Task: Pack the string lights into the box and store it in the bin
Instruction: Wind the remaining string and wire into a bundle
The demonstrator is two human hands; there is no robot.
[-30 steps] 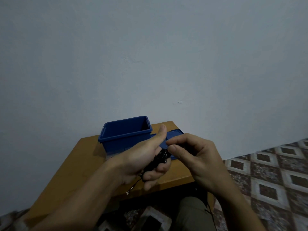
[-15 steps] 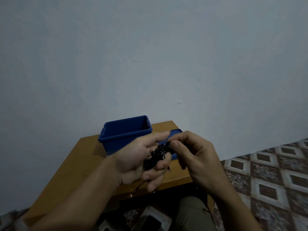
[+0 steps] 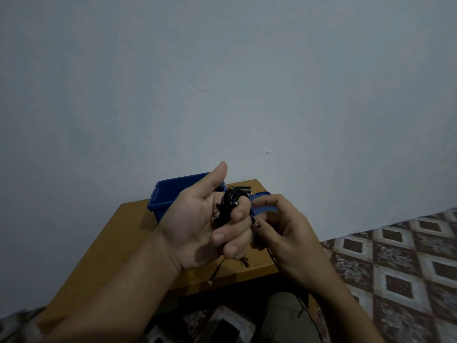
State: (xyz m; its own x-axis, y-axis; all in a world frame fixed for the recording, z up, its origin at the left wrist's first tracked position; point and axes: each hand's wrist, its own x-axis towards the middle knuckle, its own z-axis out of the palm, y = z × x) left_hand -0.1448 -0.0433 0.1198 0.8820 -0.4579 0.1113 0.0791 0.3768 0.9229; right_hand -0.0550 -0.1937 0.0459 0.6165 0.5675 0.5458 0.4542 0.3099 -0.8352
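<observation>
Head view: left hand (image 3: 197,226) grips string lights (image 3: 228,201), right hand (image 3: 289,233) pinches the strand beside; I fear dangling tails snagging.

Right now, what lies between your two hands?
In the head view, a black strand of the string lights spans from the left hand to the right hand.

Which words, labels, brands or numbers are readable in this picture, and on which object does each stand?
None can be read. The blue bin shows plain sides, the black string lights in the left hand carry no visible tag, and the wooden table, the wall and the patterned floor tiles bear no writing.
</observation>
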